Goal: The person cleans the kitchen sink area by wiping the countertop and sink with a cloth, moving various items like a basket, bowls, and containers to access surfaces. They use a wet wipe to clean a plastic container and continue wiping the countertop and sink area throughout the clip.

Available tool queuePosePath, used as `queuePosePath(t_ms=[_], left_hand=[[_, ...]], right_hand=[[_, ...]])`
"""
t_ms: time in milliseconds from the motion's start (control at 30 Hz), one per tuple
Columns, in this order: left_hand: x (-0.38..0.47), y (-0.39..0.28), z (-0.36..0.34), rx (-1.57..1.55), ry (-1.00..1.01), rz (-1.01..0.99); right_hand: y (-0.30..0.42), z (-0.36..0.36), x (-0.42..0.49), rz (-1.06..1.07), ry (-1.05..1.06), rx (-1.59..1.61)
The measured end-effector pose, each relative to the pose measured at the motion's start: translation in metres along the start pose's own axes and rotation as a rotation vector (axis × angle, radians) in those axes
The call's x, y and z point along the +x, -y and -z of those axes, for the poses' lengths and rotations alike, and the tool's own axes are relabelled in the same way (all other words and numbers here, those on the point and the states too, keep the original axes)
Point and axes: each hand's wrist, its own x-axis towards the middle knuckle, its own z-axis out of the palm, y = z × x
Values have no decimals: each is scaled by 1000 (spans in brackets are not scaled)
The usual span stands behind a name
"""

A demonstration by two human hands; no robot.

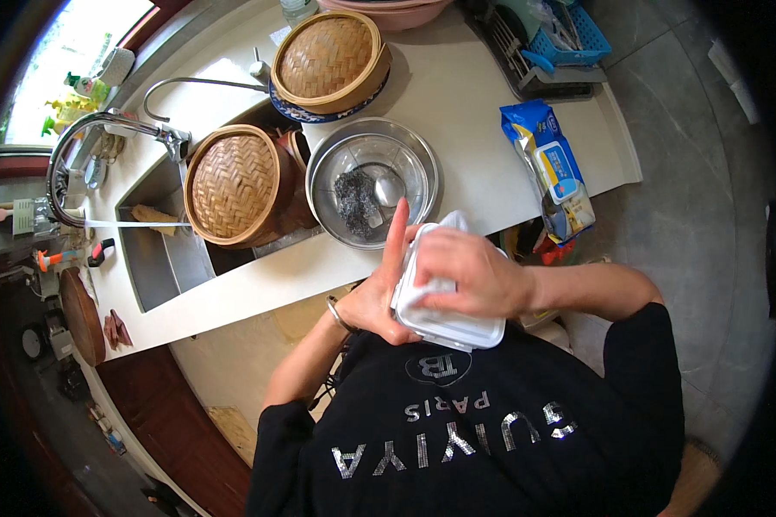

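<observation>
A lidded plastic food container [485, 329] is close to my chest, in front of the counter's edge. My left hand [388, 291] grips its left side, thumb below and forefinger raised. Over the lid, my right hand [472, 274] presses a white cloth [454, 221], partly hidden under the blurred fingers. Just beyond the hands, a steel basin [427, 161] holds a dark wire scourer [357, 200] and a round shiny metal piece [389, 189]. A woven bamboo steamer [234, 184] sits over the sink, and another bamboo steamer [326, 58] rests on a blue patterned plate [291, 111].
Water runs from the curved faucet [55, 174] into the steel sink [145, 271]. A pack of wipes [556, 174] lies at the counter's right edge, near a dish rack [543, 81] and blue basket [592, 39]. A round wooden board [81, 316] stands at left.
</observation>
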Motion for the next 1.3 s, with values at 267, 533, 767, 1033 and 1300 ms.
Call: queuePosePath(t_ms=[267,533,767,1033,1300], left_hand=[[3,-1,-1,70,0,-204],[12,6,10,55,20,-174],[13,12,14,-57,-54,-9],[5,22,12,-67,-143,-37],[13,12,11,2,-86,-65]], right_hand=[[-53,33,-8,-541,-183,-56],[-21,21,-2,-265,-147,-22],[-2,3,3,27,-43,63],[-4,43,-41,-72,368,181],[-11,74,-50,-329,67,30]])
